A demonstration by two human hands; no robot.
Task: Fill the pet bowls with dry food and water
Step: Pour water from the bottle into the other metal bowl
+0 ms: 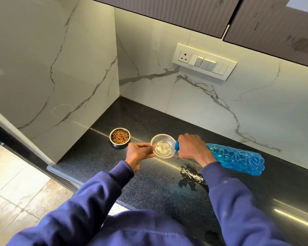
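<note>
**Q.** Which step is being carried out?

**A.** The water-filling step. The right hand (pixel 192 147) is gripping the blue plastic bottle (pixel 236 158) near its neck, fingers wrapped closed around it, and is tilting it almost flat so its mouth is meeting the rim of the clear water bowl (pixel 163 146). Water is collecting in that bowl. The left hand (pixel 138 153) is pinching the bowl's near rim, thumb and fingers closed on it, steadying it on the black countertop (pixel 149 183).

**Q.** And the food?

**A.** The steel bowl (pixel 120 137) is sitting just left of the water bowl, apart from it, already holding brown kibble (pixel 120 136); that half is judged complete.

**Q.** What is the next move calling for?

**A.** Probably a gentle pour, then righting the bottle before the bowl brims. A spilled puddle (pixel 192 176) is lying near the right sleeve.

**Q.** The count?

**A.** Two bowls, one bottle, two hands, one puddle.
</note>
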